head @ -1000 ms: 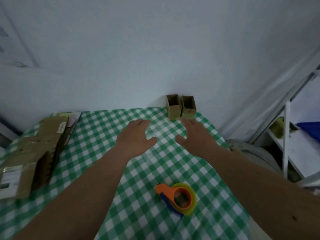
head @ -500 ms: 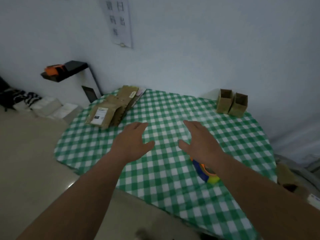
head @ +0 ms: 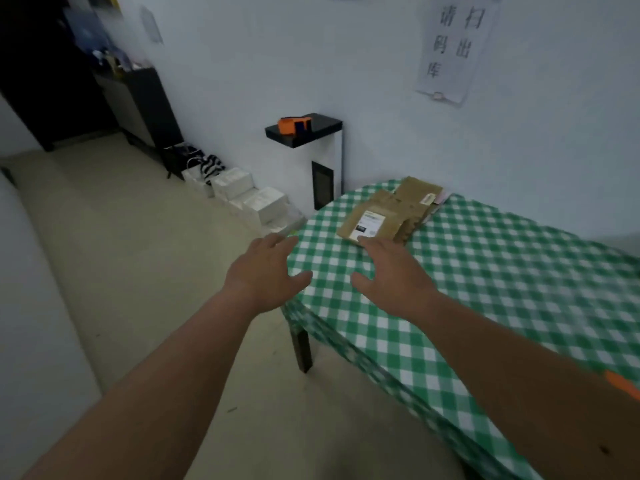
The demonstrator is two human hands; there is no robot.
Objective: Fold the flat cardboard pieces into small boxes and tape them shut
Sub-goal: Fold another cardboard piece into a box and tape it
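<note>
Room: white wall with a paper notice (head: 450, 46), beige floor, white boxes (head: 249, 195) stacked along the wall.
Table: green-and-white checked cloth (head: 485, 271) over it.
Flat cardboard pieces: a stack (head: 391, 213) near the table's far left edge.
Left hand (head: 266, 271): spread flat, palm down, empty, at the table's edge.
Right hand (head: 394, 275): fingers splayed, empty, fingertips just short of the stack.
Black shelf (head: 304, 133): an orange tape dispenser (head: 292, 125) on top.

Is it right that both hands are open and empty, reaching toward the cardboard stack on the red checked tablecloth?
Not quite: the head view shows a green checked tablecloth, not red. The rest holds: left hand and right hand are open and empty, reaching toward the cardboard stack.
</note>
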